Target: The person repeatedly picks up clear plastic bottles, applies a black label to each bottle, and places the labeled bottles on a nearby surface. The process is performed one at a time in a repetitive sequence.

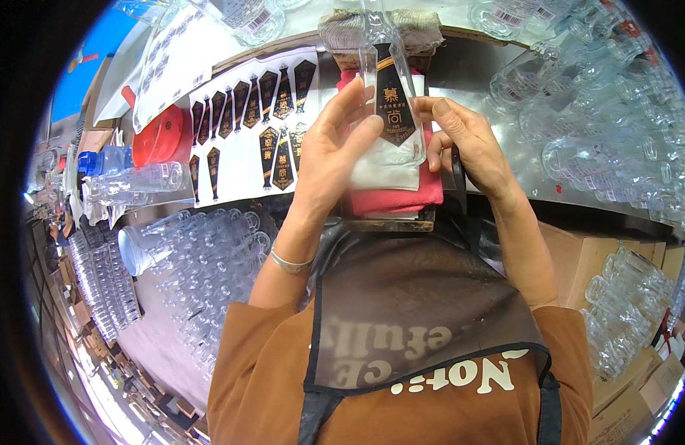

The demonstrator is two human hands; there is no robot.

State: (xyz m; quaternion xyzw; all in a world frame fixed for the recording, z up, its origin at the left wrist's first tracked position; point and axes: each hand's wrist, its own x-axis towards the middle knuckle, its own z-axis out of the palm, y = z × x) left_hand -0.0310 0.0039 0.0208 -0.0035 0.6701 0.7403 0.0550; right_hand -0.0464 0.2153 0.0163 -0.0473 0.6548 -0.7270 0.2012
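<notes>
A clear glass bottle (367, 59) lies on its side, neck away from me, on a white cloth (387, 176) over a red cloth (403, 199). It bears a black tie-shaped decal (391, 96) with gold lettering. My left hand (336, 148), fingers apart and slightly blurred, is at the bottle's left side and holds nothing I can see. At the right side, my right hand (472, 141) has its fingertips by the bottle's edge. Its curled fingers hold a dark, narrow tool (458, 176); its working end is hidden.
Left of the bottle lies a white sheet (242, 148) of black tie-shaped decals, beside a red bowl (158, 137). Glass bottles (594, 119) crowd the metal table at right. More stand in rows (201, 259) at lower left. A cardboard box (580, 259) is at lower right.
</notes>
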